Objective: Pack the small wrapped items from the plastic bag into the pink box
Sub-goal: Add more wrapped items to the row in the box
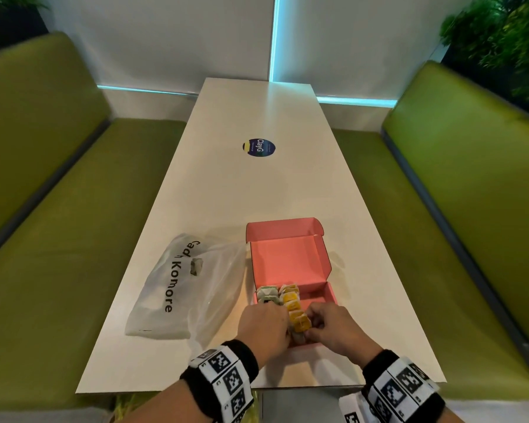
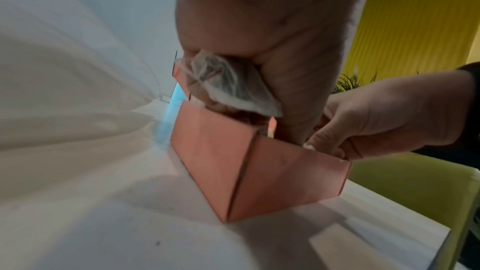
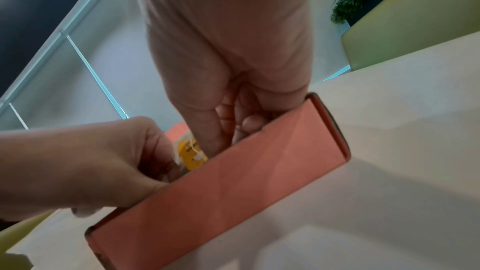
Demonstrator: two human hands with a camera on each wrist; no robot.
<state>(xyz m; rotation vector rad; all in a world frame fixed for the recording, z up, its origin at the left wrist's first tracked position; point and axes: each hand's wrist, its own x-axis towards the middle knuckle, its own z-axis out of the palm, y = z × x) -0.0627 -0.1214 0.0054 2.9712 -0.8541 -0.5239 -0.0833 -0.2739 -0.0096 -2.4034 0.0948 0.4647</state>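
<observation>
The pink box (image 1: 290,264) stands open near the table's front edge, lid tilted back. Inside lie a row of green wrapped items (image 1: 268,295) on the left and a row of yellow wrapped items (image 1: 294,309) beside them. Both hands are at the box's near end. My left hand (image 1: 280,328) reaches in from the left and holds a grey-green wrapped item (image 2: 232,85) tucked in its palm. My right hand (image 1: 313,326) comes from the right, fingers curled, pinching the nearest yellow wrapped item (image 3: 192,155). The plastic bag (image 1: 180,285) lies left of the box with one wrapped item (image 1: 196,265) showing through.
The long white table (image 1: 257,184) carries a round dark sticker (image 1: 259,147) at mid-length. Green padded benches (image 1: 58,270) run along both sides. The box's near wall (image 3: 233,188) stands close to the table's front edge.
</observation>
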